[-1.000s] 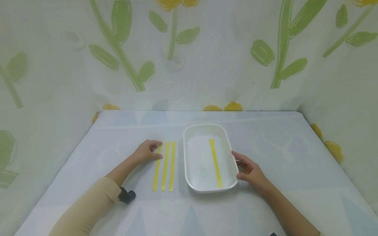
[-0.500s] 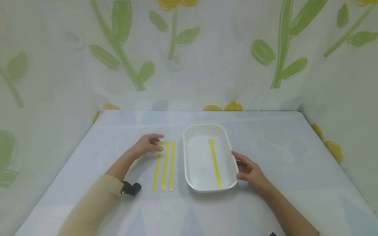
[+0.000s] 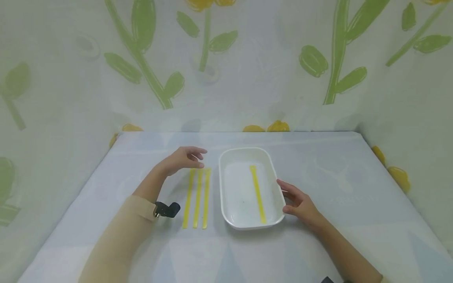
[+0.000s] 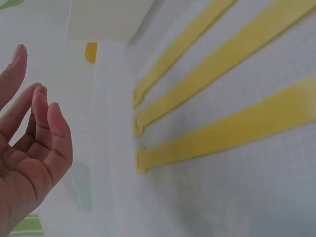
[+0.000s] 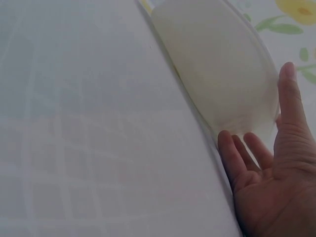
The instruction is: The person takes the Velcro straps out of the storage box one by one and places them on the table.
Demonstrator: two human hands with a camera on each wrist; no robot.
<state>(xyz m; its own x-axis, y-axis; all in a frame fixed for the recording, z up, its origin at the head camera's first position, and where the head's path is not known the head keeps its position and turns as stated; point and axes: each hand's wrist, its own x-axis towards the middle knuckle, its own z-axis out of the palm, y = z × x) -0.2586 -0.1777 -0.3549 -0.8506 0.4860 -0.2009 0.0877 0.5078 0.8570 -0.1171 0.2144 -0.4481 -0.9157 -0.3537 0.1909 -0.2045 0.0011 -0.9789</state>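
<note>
Three flat yellow strips [image 3: 197, 200] lie side by side on the table, each with a wider end; in the left wrist view the strips [image 4: 222, 136] show a slotted head. Just beyond these heads hovers my left hand [image 3: 185, 158], fingers loosely bent, nothing held. To the right stands a white basin [image 3: 237, 188] with one more yellow strip [image 3: 258, 196] lying inside. My right hand [image 3: 301, 206] rests against the basin's right side, thumb and fingertips at the rim. In the right wrist view, fingers [image 5: 232, 155] touch the basin's outer wall.
A white cloth with pale prints covers the table [image 3: 318, 251]. Flower-patterned curtains [image 3: 262, 78] enclose it at the back and both sides. A black wrist device [image 3: 168, 209] is worn on the left sleeve, close beside the strips.
My left hand has lifted off the leftmost strip and moved away and to the right, past the strips' heads. The right hand and basin stay in place.
</note>
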